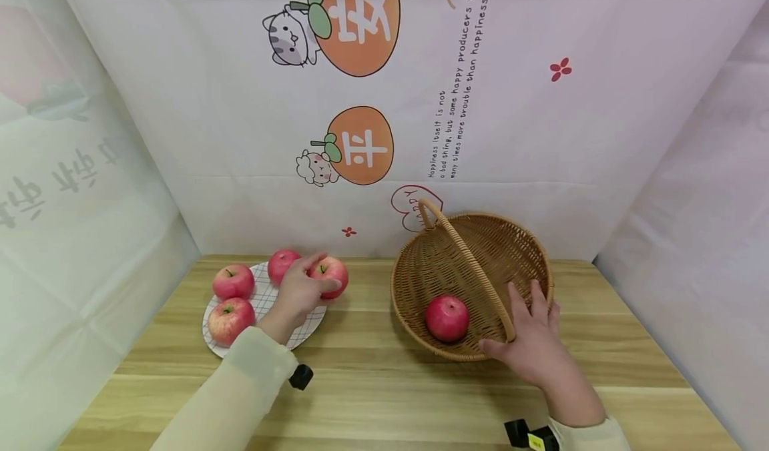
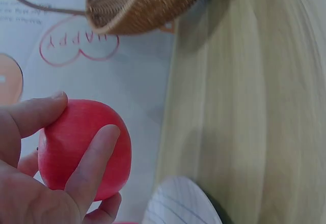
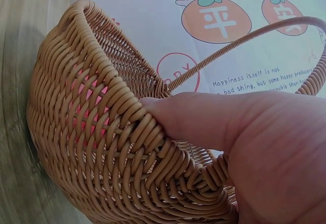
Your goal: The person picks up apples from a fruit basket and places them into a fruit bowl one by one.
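My left hand [image 1: 300, 291] holds a red apple [image 1: 332, 279] over the right side of the plate [image 1: 315, 321]. In the left wrist view, its thumb and fingers wrap the apple [image 2: 84, 142], clear of the plate. My right hand [image 1: 531, 344] grips the near right rim of a wicker basket [image 1: 414, 277], at the foot of its arched handle [image 1: 465, 254]. The right wrist view shows the thumb [image 3: 198, 119] lying over the rim; the other fingers are hidden there. Inside the basket lies one red apple [image 1: 447, 318].
Three more apples rest on the checked plate: one at the back [image 1: 282, 266], one at the left [image 1: 233, 282] and one in front [image 1: 231, 321]. Wooden tabletop [image 1: 372, 384] lies between plate and basket. A printed white cloth [image 1: 240, 137] rises behind.
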Demonstrator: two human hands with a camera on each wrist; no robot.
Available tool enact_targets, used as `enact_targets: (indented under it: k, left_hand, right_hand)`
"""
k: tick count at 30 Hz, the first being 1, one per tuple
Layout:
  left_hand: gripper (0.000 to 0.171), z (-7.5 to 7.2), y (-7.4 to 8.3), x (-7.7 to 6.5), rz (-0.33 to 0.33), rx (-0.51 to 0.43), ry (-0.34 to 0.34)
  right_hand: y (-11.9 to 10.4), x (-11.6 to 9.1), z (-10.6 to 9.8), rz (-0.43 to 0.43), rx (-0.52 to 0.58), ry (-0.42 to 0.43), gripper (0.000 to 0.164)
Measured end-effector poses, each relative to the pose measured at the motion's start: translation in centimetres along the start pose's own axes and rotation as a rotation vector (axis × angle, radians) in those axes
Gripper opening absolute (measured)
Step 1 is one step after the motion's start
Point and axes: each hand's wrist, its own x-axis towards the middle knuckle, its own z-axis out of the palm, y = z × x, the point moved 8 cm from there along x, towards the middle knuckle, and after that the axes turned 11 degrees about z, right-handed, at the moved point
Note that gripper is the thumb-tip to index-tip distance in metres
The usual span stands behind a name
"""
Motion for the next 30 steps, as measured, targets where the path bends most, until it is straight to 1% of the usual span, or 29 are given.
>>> enact_targets:
  k: [2,4,5,7,8,11,15,18,22,25,30]
  left_hand:
    - [0.074,-0.7,-0.7,0.1,-0.013,0.04,0.009]
    - [0.074,-1.4,-1.5,0.2,-0.033,0.043,0.022]
    - [0.074,-1.7,-1.9,0.3,-0.046,0.029,0.03]
    - [0.075,-2.1,-2.7,0.4,-0.084,-0.035,0.046]
    - [0.076,-2.2,-3.0,0.4,-0.096,-0.052,0.052]
    - [0.075,-2.7,-3.9,0.7,-0.124,-0.037,0.07]
    - [0.075,-3.3,-4.8,1.2,-0.136,-0.009,0.078]
    - [0.075,-3.5,-5.2,1.8,-0.128,-0.013,0.08]
    - [0.075,-3.9,-5.3,2.4,-0.123,0.004,0.083]
    - [0.075,-4.1,-5.4,2.6,-0.132,0.02,0.084]
    - [0.076,-4.1,-5.4,2.9,-0.135,0.012,0.077]
  right_hand:
    - [0.0,0.0,0.0,-0.002,-0.001,0.001,0.118]
    - [-0.1,0.0,0.0,-0.004,0.001,0.002,0.118]
    - [-0.1,0.0,0.0,-0.005,0.002,0.003,0.118]
    - [0.0,0.0,0.0,-0.005,0.005,0.003,0.118]
    - [0.0,0.0,0.0,-0.003,0.007,0.002,0.118]
    - [0.0,0.0,0.0,-0.001,0.007,-0.001,0.118]
    - [0.0,0.0,0.0,-0.002,0.006,-0.002,0.118]
    - [0.0,0.0,0.0,-0.002,0.009,-0.003,0.118]
    - [0.1,0.0,0.1,0.002,0.011,-0.007,0.118]
    - [0.1,0.1,0.1,0.004,0.011,-0.01,0.118]
    - [0.1,0.1,0.1,0.006,0.011,-0.013,0.118]
